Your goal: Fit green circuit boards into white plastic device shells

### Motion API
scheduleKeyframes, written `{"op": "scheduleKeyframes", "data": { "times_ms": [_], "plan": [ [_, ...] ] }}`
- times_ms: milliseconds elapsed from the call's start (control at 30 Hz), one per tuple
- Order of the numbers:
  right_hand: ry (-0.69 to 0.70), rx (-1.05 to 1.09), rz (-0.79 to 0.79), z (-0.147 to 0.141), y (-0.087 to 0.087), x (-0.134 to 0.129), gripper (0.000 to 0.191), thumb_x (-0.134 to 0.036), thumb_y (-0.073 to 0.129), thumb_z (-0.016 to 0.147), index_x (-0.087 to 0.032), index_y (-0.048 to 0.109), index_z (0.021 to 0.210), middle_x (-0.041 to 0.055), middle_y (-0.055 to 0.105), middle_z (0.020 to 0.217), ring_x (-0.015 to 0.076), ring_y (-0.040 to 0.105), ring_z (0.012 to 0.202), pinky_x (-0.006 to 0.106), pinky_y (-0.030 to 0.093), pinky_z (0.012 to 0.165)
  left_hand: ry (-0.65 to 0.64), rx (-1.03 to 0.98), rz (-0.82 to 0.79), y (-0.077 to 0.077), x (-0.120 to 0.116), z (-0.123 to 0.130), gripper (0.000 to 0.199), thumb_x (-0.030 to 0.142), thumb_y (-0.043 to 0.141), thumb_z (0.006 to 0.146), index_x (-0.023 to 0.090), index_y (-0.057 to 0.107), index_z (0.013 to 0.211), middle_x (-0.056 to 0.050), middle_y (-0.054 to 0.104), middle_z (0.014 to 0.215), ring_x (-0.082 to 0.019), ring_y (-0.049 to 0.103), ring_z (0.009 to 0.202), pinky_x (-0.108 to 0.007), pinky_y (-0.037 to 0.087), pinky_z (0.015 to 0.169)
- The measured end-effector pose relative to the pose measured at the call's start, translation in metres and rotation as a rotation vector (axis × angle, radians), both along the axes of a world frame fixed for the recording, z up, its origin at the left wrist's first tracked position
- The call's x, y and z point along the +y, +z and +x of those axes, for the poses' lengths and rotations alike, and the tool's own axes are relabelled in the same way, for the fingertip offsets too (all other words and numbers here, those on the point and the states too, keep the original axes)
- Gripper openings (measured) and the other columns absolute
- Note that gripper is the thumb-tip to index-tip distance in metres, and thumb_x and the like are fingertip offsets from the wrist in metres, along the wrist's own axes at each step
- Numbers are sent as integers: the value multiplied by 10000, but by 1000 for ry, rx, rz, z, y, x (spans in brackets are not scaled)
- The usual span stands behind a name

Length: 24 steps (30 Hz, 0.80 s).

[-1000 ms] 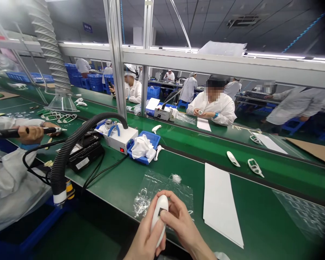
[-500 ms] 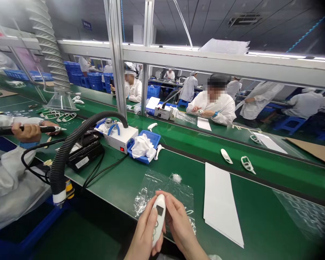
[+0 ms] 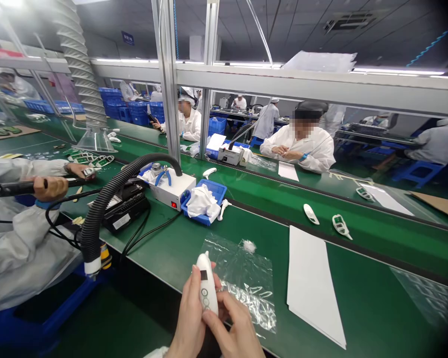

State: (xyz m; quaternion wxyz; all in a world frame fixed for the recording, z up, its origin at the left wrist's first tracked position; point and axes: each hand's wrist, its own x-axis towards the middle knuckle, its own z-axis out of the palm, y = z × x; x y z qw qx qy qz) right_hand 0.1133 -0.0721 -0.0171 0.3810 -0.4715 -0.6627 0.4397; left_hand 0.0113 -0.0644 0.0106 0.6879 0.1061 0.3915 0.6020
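Note:
A white handheld device (image 3: 208,291) with a small dark screen and round buttons is held upright between both hands, its narrow tip pointing up and away. My left hand (image 3: 189,309) wraps its left side. My right hand (image 3: 236,320) grips the lower end, with the thumb near the bottom of the front. Just beyond the hands, a clear plastic bag (image 3: 252,286) lies on the green table (image 3: 157,253). The fingers behind the device are partly hidden.
White paper sheets (image 3: 311,283) lie to the right. Two white device parts (image 3: 341,226) rest on the green belt. A blue tray (image 3: 216,189) with white cloths stands beside a grey box (image 3: 171,191). A co-worker's hand (image 3: 51,189) holds a tool at left.
The device and both hands have shifted slightly left. My right hand has moved down from the device's top to its lower end. The co-worker at left now holds a white part.

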Motion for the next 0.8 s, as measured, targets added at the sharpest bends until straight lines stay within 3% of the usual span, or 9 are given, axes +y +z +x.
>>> {"op": "scheduleKeyframes", "data": {
  "times_ms": [67,200,333,567,700,800],
  "plan": [
    [-31,29,-7,-3,-2,-2,264,-452,593,862,-204,677,890,48,653,758,189,566,658,269,448,616,-2,46,20,0,1,-1,448,578,501,874,187,620,1057,8,592,721,-94,467,498,-220,402,452],
    [29,256,-189,-7,-5,-4,399,-555,600,834,-171,698,882,59,638,707,182,579,572,275,478,529,-9,165,25,-3,1,-3,465,568,511,874,158,639,1053,-25,662,758,-76,464,459,-194,372,420],
    [23,388,-260,-8,-8,-6,439,-583,634,797,-145,664,787,19,557,621,140,537,501,247,455,469,-15,239,44,-9,1,-6,521,585,493,875,113,674,1001,-75,700,791,-89,515,490,-200,420,461],
    [21,491,-290,-1,-6,-1,409,-552,581,857,-157,610,755,3,530,617,99,477,433,220,389,417,-226,145,114,-5,-5,-20,478,453,544,896,173,527,1283,-125,667,1121,-190,633,735,-246,496,492],
    [8,466,-270,-1,-7,-1,420,-573,567,856,-163,632,794,12,540,642,116,488,474,232,423,435,-219,111,90,0,-6,-18,477,423,543,891,166,500,1291,-143,655,1153,-219,640,769,-264,497,476],
    [-36,301,-183,-1,-11,-4,440,-593,553,853,-168,666,817,20,540,641,128,481,500,231,421,432,-161,215,46,1,-5,-14,494,487,525,887,148,537,1246,-119,693,1017,-217,634,773,-285,524,576]
  ]
}}
